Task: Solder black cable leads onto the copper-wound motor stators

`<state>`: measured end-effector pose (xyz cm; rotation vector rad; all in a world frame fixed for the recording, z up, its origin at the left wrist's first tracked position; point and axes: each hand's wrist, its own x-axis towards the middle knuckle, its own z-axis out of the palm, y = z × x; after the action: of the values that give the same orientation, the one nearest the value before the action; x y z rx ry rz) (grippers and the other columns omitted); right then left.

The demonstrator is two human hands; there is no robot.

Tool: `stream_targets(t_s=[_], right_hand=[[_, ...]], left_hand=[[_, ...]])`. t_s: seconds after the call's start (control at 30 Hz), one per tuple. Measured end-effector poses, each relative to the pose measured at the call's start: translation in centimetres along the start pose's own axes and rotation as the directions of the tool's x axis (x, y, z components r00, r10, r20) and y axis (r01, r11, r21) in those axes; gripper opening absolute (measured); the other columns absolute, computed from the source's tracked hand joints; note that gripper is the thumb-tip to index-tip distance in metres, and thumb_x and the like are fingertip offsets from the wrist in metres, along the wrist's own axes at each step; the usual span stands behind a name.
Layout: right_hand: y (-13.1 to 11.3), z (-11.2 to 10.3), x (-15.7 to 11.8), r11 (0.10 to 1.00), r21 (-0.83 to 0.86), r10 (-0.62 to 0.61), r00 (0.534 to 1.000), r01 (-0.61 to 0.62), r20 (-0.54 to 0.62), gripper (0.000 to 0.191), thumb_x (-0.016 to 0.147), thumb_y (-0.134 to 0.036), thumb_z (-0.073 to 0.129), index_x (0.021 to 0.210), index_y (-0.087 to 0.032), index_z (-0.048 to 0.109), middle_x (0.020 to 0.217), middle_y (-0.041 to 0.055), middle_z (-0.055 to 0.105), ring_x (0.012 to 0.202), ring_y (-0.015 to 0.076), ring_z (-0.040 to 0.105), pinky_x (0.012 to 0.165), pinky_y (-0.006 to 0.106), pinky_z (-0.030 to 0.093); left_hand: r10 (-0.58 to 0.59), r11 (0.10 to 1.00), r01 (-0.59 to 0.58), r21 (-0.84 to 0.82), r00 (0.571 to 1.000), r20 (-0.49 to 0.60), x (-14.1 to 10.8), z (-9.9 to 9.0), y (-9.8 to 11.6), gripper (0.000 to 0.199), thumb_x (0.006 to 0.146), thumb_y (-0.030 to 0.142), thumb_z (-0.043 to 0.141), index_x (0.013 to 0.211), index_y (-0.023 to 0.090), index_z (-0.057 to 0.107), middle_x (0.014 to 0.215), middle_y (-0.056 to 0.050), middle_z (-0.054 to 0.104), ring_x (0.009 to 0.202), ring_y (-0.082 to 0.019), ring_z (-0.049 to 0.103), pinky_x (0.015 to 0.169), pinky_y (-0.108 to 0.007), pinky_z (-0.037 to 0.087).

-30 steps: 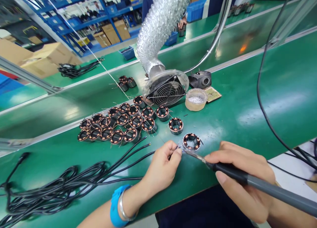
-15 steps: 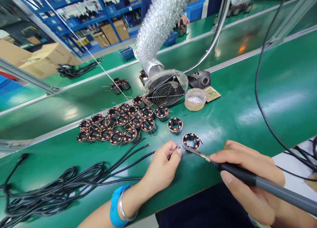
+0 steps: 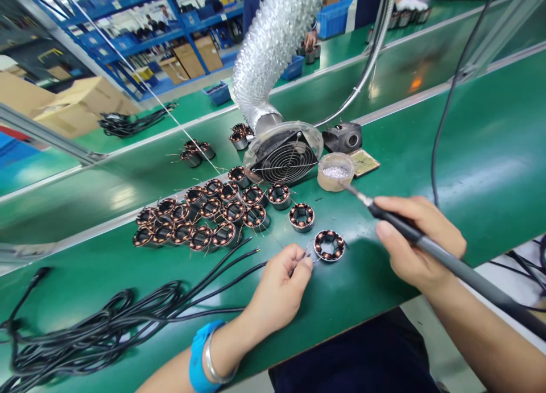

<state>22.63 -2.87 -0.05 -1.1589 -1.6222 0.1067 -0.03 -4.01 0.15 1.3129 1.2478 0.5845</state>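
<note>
My left hand point(image 3: 284, 285) is closed in a pinch on the end of a black cable point(image 3: 239, 274), right beside a copper-wound motor stator point(image 3: 329, 245). Thin wires run from the fingertips to that stator, which lies on the green bench. My right hand point(image 3: 420, 239) grips a soldering iron point(image 3: 394, 225) by its dark handle. The iron's tip is at the near rim of a small round tub point(image 3: 335, 180) holding silvery bits. Another stator point(image 3: 301, 217) stands just behind the one by my left hand.
Several stators point(image 3: 211, 208) crowd the bench at the left. Coiled black cables point(image 3: 106, 319) lie in front of them. A fan with a guard point(image 3: 285, 160) hangs under a silver duct point(image 3: 267, 57). A soldering-iron stand point(image 3: 342, 137) and sponge tray point(image 3: 364, 162) sit behind the tub. A co-worker's hand point(image 3: 310, 39) touches stators beyond.
My right hand has moved the soldering iron away from the stator, back to the tub. My left hand stays in place. Parts on the strip behind have shifted left.
</note>
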Motion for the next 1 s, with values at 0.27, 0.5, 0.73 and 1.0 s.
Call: stream_targets(t_s=[0.27,0.5,0.73,1.0], right_hand=[[3.4,1.5,0.3,0.992,-0.124,0.035,0.991,-0.019,0.131,0.029,0.096,-0.025,0.056,0.125,-0.023,0.06,0.097,0.0045,0.072,0.079,0.0193,0.067,0.076,0.035,0.055],[-1.1,2.5,-0.6,0.972,0.21,-0.167,0.938,0.105,0.303,0.025,0.085,-0.012,0.063,0.108,-0.02,0.06,0.087,0.002,0.068,0.074,0.0163,0.06,0.068,0.03,0.051],[-2.2,4.3,-1.2,0.961,0.24,-0.204,0.936,0.136,0.287,0.023,0.088,-0.007,0.05,0.105,-0.019,0.058,0.083,0.0019,0.069,0.066,0.0146,0.058,0.065,0.029,0.048],[-2.2,4.1,-1.7,0.948,0.284,-0.225,0.934,0.144,0.279,0.026,0.087,-0.004,0.054,0.108,-0.019,0.058,0.087,0.0022,0.071,0.07,0.0154,0.062,0.068,0.031,0.048]], left_hand=[[0.002,0.999,-0.002,-0.034,1.0,0.0,0.0,0.1,-0.3,0.031,0.09,0.039,0.05,0.068,0.021,0.038,0.059,0.007,0.03,0.054,-0.01,0.024,0.051,-0.023,0.022],[-0.037,0.984,0.042,-0.175,0.999,0.03,0.1,0.0,-0.5,0.034,0.089,0.048,0.053,0.071,0.02,0.044,0.054,0.009,0.033,0.048,-0.008,0.023,0.047,-0.021,0.02],[-0.02,0.991,0.031,-0.129,0.996,0.087,0.6,-2.0,0.4,0.032,0.077,0.043,0.071,0.081,0.016,0.054,0.06,0.007,0.043,0.053,-0.007,0.031,0.052,-0.02,0.027],[0.033,0.997,-0.023,-0.074,0.991,0.133,1.2,-2.1,0.4,0.029,0.082,0.04,0.067,0.072,0.013,0.062,0.063,0.003,0.052,0.06,-0.009,0.04,0.058,-0.021,0.033]])
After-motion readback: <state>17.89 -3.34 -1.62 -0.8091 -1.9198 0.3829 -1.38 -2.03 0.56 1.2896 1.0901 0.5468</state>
